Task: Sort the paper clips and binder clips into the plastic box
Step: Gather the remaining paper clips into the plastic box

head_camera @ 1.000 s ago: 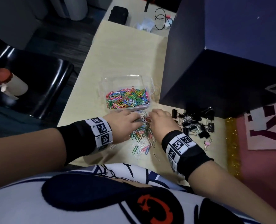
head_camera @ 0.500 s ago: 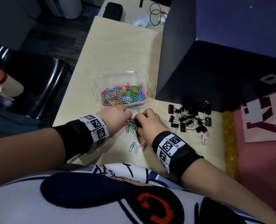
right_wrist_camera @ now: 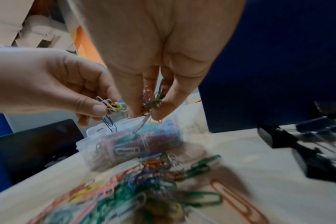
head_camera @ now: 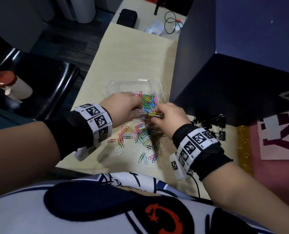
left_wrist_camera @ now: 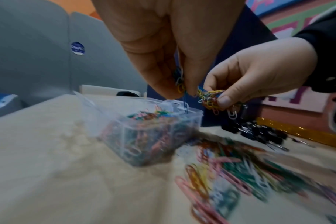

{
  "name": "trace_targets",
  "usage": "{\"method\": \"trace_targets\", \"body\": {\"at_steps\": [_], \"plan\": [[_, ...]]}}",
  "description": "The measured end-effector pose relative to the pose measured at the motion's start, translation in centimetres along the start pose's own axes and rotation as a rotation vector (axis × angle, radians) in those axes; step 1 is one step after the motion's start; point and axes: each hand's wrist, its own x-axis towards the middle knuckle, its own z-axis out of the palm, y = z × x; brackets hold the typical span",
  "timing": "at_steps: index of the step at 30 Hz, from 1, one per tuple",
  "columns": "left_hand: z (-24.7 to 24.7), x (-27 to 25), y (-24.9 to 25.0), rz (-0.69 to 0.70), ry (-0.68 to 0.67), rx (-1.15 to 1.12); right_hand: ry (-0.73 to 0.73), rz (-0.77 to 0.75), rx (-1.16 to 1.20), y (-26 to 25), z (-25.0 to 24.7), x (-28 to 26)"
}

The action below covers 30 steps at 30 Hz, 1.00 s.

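Note:
A clear plastic box (head_camera: 154, 85) (left_wrist_camera: 159, 125) (right_wrist_camera: 105, 131) on the pale table holds a heap of coloured paper clips (head_camera: 148, 101). My left hand (head_camera: 123, 108) (left_wrist_camera: 179, 89) pinches a small bunch of paper clips just above the box's near edge. Beside it my right hand (head_camera: 164, 118) (right_wrist_camera: 150, 106) pinches another bunch of paper clips (left_wrist_camera: 209, 97) at about the same height. More loose paper clips (head_camera: 137, 137) (right_wrist_camera: 144, 181) lie scattered on the table below both hands. Black binder clips (head_camera: 211, 127) (right_wrist_camera: 307, 145) sit in a pile to the right.
A tall dark blue partition (head_camera: 225, 65) stands right behind the box and the binder clips. A black chair (head_camera: 39, 85) with a red-capped bottle (head_camera: 10, 85) is off the table's left edge. A black case (head_camera: 127, 17) and cables (head_camera: 171, 22) lie at the far end.
Both hands have lifted off the loose pile with bunches of paper clips and moved forward to the box's near edge.

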Motion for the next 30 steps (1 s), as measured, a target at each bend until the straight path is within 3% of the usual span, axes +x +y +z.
{"method": "trace_targets", "body": {"at_steps": [3, 8, 12, 16, 19, 23, 25, 27, 30], "plan": [[-0.8, 0.4, -1.1, -0.041, 0.062, -0.010, 0.075, -0.007, 0.078, -1.1, -0.2, 1.2], [-0.1, 0.3, -2.6, -0.116, 0.054, 0.021, 0.090, 0.018, 0.134, -2.0, 0.6, 2.7], [1.0, -0.5, -2.6, -0.014, 0.056, 0.135, 0.100, 0.008, 0.036, -1.7, 0.9, 2.3], [2.1, -0.7, -2.1, 0.068, -0.035, 0.244, -0.097, -0.155, -0.131, -1.8, 1.7, 2.2], [2.1, -1.1, -2.7, 0.049, -0.114, 0.341, -0.170, -0.158, -0.274, -1.5, 1.5, 2.1], [1.6, -1.3, -3.6, 0.072, -0.077, 0.374, -0.088, -0.142, -0.313, -1.2, 1.2, 2.1], [1.6, -1.5, -3.5, 0.132, -0.026, 0.355, 0.020, -0.157, -0.276, -1.2, 1.2, 2.2], [1.8, -1.9, -3.1, 0.204, 0.006, 0.357, 0.011, -0.180, -0.263, -1.2, 1.4, 2.1], [2.4, -2.1, -2.3, 0.144, -0.135, 0.405, -0.070, -0.188, -0.253, -0.9, 1.7, 2.1]]}}
